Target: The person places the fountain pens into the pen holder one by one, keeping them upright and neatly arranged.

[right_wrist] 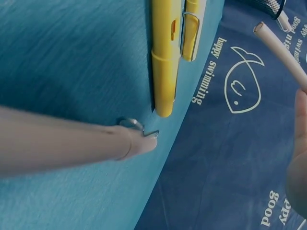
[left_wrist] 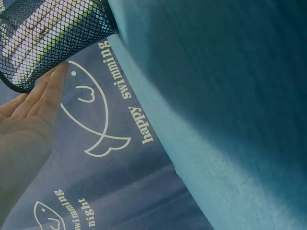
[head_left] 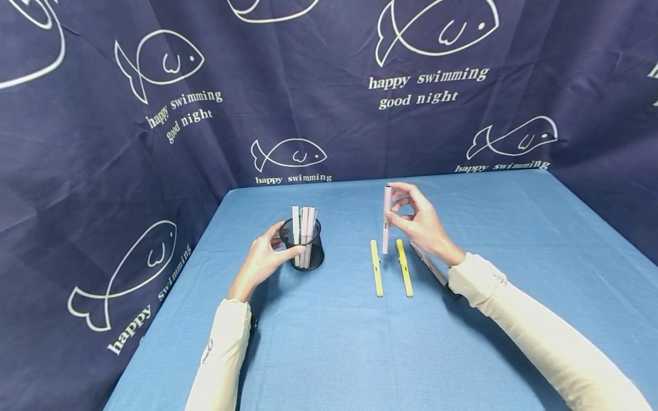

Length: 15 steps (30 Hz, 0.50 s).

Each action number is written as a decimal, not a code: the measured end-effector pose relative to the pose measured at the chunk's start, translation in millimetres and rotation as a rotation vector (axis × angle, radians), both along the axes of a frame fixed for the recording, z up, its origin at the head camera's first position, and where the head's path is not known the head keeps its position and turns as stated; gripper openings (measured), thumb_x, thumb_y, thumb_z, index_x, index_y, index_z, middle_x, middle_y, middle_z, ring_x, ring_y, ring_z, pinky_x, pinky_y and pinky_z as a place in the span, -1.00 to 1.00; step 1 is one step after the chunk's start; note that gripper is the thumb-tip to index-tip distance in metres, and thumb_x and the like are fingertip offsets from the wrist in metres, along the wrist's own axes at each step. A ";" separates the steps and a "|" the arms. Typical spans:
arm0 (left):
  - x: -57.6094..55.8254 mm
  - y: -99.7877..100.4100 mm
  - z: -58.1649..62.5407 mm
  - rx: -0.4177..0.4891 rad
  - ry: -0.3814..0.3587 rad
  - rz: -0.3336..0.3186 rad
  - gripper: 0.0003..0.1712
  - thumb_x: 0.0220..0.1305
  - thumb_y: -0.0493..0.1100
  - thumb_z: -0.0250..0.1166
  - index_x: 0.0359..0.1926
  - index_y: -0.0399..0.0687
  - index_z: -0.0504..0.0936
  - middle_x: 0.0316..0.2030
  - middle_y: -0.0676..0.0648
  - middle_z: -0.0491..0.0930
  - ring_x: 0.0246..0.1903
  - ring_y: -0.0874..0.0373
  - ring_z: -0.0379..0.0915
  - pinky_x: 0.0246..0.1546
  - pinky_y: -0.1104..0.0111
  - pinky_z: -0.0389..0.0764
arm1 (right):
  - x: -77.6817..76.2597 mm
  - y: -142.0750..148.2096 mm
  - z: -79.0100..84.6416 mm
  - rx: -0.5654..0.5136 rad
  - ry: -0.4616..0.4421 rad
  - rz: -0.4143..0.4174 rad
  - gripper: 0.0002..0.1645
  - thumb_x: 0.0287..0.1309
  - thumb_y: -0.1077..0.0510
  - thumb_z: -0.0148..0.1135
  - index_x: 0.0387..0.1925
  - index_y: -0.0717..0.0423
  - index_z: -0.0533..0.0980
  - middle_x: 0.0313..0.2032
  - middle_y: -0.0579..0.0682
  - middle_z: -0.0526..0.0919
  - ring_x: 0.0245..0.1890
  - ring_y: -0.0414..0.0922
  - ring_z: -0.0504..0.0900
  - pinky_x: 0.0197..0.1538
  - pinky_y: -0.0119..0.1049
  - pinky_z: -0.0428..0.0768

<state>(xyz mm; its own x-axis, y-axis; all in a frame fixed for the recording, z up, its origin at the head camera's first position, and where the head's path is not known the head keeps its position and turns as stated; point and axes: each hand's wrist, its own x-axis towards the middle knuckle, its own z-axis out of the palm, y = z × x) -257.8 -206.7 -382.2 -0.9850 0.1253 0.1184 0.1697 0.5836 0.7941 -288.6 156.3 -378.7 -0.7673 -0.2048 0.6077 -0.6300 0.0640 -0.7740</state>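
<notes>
A black mesh pen holder (head_left: 319,251) stands upright on the table's left side, with several pale pens (head_left: 305,222) inside. My left hand (head_left: 263,260) holds it from the left, thumb in front and fingers behind; its fingers also touch the mesh in the left wrist view. Between thumb and fingertips, my right hand (head_left: 418,220) pinches a pale pink pen (head_left: 386,228), nearly upright above the table. Two yellow pens (head_left: 377,268) lie side by side below it. Another pale pink pen (right_wrist: 72,141) lies to their right, partly hidden by my right wrist in the head view.
Blue cloth (head_left: 319,342) covers the table. Behind it and on the left hangs a dark blue curtain (head_left: 339,103) with white fish prints and lettering. A gap of bare cloth lies between the pen holder and the yellow pens.
</notes>
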 end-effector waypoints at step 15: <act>-0.9 0.4 -0.3 -0.013 0.005 0.006 0.08 0.16 0.11 0.57 0.55 -0.20 0.26 0.33 -0.30 0.47 0.24 -0.23 0.50 0.25 -0.02 0.51 | -1.0 -16.5 5.0 0.022 -0.007 0.001 -0.31 0.29 0.47 0.29 0.42 0.19 0.38 0.02 0.21 0.48 -0.17 -0.09 0.54 -0.26 -0.46 0.65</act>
<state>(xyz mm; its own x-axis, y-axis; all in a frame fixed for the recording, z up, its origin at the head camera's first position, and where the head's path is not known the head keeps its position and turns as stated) -258.7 -206.4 -382.5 -0.9851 0.1209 0.1222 0.1704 0.5947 0.7856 -289.6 139.8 -373.7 -0.7710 -0.2192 0.5980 -0.6250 0.0800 -0.7765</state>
